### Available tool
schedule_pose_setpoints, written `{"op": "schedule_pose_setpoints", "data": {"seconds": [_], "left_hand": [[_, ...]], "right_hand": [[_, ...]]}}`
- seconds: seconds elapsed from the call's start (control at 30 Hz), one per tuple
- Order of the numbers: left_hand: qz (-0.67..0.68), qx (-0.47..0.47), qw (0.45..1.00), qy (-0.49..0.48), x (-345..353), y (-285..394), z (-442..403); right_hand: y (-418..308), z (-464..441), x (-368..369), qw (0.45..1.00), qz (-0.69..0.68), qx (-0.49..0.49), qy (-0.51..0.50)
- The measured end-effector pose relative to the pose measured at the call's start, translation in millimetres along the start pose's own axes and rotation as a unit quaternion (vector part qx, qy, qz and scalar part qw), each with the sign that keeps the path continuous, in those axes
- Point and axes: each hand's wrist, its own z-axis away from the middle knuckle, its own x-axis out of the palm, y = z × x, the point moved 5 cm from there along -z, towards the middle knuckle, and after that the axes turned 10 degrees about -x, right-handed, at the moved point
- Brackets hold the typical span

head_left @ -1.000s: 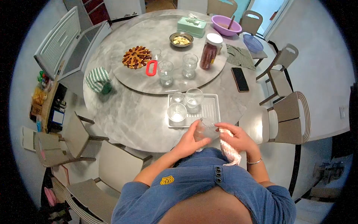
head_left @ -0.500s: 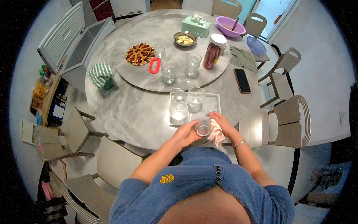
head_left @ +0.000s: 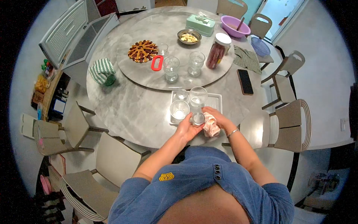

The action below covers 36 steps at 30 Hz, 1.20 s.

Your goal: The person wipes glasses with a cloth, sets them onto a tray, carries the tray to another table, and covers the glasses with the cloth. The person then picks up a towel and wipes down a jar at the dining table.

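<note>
A small clear glass (head_left: 197, 119) is held in my left hand (head_left: 188, 129), its round end facing up toward me, just over the tray's near edge. My right hand (head_left: 217, 117) grips a pink-and-white cloth (head_left: 211, 127) and reaches to the far side of the same glass. Part of the cloth hangs down beside the glass. Beyond my hands, a white ribbed tray (head_left: 215, 100) carries a wide clear glass (head_left: 179, 109), a taller ribbed glass (head_left: 198, 96) and a small glass (head_left: 181, 94).
On the turntable (head_left: 140, 76) stand two footed glasses (head_left: 171, 69), a jar with a white lid (head_left: 218, 52), a metal bowl (head_left: 189, 37), a trivet (head_left: 143, 51) and a red ring-shaped piece (head_left: 157, 63). A phone (head_left: 245, 82) lies at right. Chairs (head_left: 253, 125) surround the table.
Both hands have moved forward and slightly left, carrying the glass and cloth from the table's near edge up to the tray. The glass has turned somewhat in my grip.
</note>
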Motion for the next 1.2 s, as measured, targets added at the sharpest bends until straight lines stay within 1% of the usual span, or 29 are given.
{"op": "schedule_pose_setpoints", "data": {"seconds": [0.13, 0.2, 0.23, 0.27, 0.3, 0.33, 0.37, 0.4, 0.43, 0.47, 0.53, 0.57, 0.6, 0.7, 0.83, 0.9, 0.93, 1.0, 1.03, 1.1, 1.2], "left_hand": [[-0.002, 0.009, 1.000, -0.020, -4, 2, -6], [0.008, 0.023, 1.000, -0.013, -6, 3, -7], [0.009, 0.023, 1.000, -0.013, -1, 3, -5], [0.026, 0.018, 0.999, 0.012, 1, 2, -2], [0.043, 0.012, 0.998, 0.037, 1, 2, 0], [0.045, 0.013, 0.998, 0.038, -1, 2, -1], [0.037, 0.021, 0.999, 0.022, -3, 3, -4], [0.028, 0.030, 0.999, 0.007, -3, 4, -5], [0.029, 0.030, 0.999, 0.007, -3, 4, -5], [0.025, 0.029, 0.999, 0.003, -3, 4, -5], [0.022, 0.029, 0.999, -0.001, -1, 4, -4], [0.005, 0.037, 0.999, -0.001, 1, 4, -2], [-0.012, 0.046, 0.999, -0.002, 3, 4, 1], [-0.044, 0.040, 0.998, -0.008, 9, 3, 8], [-0.059, 0.019, 0.998, -0.021, 8, 3, 7], [-0.053, 0.005, 0.996, 0.075, 6, 2, 11], [-0.053, 0.005, 0.996, 0.075, 5, 2, 11], [-0.103, 0.014, 0.994, 0.043, 5, 4, 10], [-0.103, 0.014, 0.994, 0.044, 1, 4, 8], [-0.135, 0.032, 0.990, 0.036, -2, 6, 6], [-0.165, 0.040, 0.985, 0.043, -4, 7, 9]], "right_hand": [[10, -11, -3, 0.999, 0.043, -0.010, -0.015], [15, -13, -5, 0.999, 0.049, 0.022, 0.000], [23, -16, -11, 0.999, 0.049, 0.022, -0.001], [31, -22, -14, 0.991, 0.118, -0.039, -0.050], [22, -22, -8, 0.973, 0.185, -0.101, -0.098], [18, -22, -7, 0.973, 0.185, -0.100, -0.099], [16, -20, -7, 0.946, 0.289, -0.092, -0.116], [10, -18, -5, 0.908, 0.390, -0.082, -0.132], [22, -22, -9, 0.908, 0.390, -0.082, -0.132], [42, -28, -16, 0.940, 0.311, -0.079, -0.115], [35, -26, -10, 0.966, 0.229, -0.075, -0.098], [31, -22, -9, 0.988, 0.149, -0.012, -0.034], [26, -17, -8, 0.996, 0.067, 0.051, 0.032], [27, -19, -7, 0.998, 0.032, 0.052, 0.019], [31, -24, -9, 0.998, 0.058, 0.016, 0.003], [29, -21, -8, 0.999, 0.033, 0.039, -0.001], [32, -22, -8, 0.999, 0.032, 0.039, -0.001], [30, -25, -9, 0.985, 0.172, -0.007, -0.010], [29, -24, -7, 0.985, 0.172, -0.007, -0.010], [22, -21, -5, 0.976, 0.218, -0.024, 0.004], [33, -24, -3, 0.984, 0.176, -0.017, 0.009]]}}
